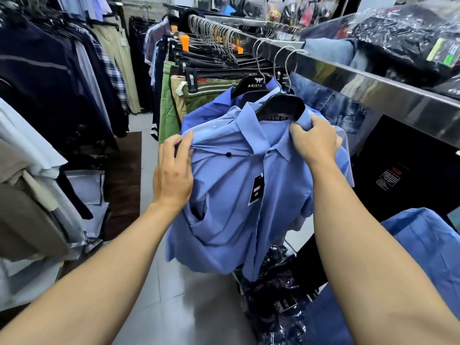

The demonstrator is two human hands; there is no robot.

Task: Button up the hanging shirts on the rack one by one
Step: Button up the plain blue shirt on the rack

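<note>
Head view, and both hands are on the blue shirt [239,195], hanging on a black hanger [282,107] from the steel rail [348,70] at right. Left hand [174,170] pinches fabric at the shirt's left shoulder; right hand [315,140] grips the collar by the hanger. A price tag [257,189] dangles on the placket. Behind hang a second blue shirt [206,110], green trousers [166,108] and jeans [331,105]. Plastic-wrapped dark garments [273,295] crowd the grey tiled floor [189,307] below; dark jackets [44,78] line the left.
</note>
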